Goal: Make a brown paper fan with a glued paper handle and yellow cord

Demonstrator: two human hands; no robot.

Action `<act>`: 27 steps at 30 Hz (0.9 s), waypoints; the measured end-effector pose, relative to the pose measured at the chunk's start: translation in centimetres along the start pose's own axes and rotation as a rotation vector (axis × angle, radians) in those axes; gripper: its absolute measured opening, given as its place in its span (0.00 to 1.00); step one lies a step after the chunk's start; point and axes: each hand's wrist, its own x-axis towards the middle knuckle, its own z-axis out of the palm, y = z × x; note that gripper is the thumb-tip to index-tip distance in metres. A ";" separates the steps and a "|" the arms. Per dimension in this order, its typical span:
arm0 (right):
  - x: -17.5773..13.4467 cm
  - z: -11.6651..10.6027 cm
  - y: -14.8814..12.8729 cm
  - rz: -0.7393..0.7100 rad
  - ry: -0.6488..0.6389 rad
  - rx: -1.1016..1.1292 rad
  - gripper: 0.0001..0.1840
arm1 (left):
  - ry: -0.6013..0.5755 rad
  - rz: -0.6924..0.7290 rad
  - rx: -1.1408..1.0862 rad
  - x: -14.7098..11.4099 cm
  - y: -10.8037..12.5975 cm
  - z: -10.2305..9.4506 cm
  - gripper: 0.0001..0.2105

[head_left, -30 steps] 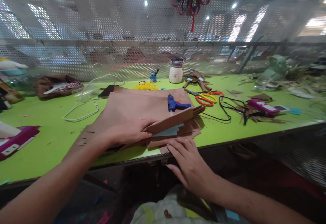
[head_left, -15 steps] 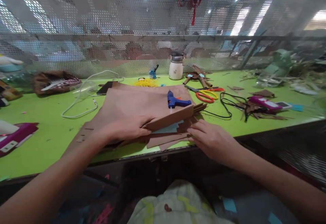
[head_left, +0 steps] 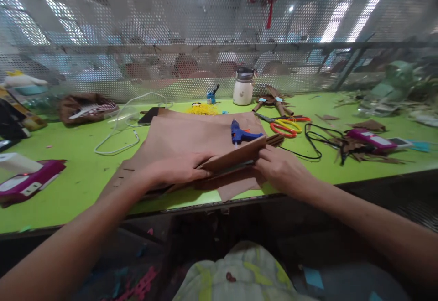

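My left hand (head_left: 186, 168) is closed on the left end of a folded brown paper piece (head_left: 237, 156), thumb below and fingers above. At the other end of that piece, my right hand (head_left: 282, 166) pinches its lower layers, the fingertips partly hidden behind the paper. Under the hands lie more brown paper pieces (head_left: 239, 184), near the table's front edge. A large brown paper sheet (head_left: 188, 132) spreads behind them, with a blue glue gun (head_left: 242, 133) resting on it.
Scissors with red and yellow handles (head_left: 285, 127) lie right of the glue gun beside a black cord (head_left: 316, 148). A white bottle (head_left: 242, 87) stands at the back. A white cable (head_left: 114, 137) and a purple power strip (head_left: 32, 182) are on the left.
My right hand has moved up and closed against the folded paper, and the gap between its layers has narrowed. The light blue paper inside is now mostly hidden. The view has shifted slightly left.
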 end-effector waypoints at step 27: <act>-2.6 -0.4 1.7 -0.131 -0.095 0.128 0.05 | -0.019 0.052 -0.001 0.4 -1.0 -0.4 0.27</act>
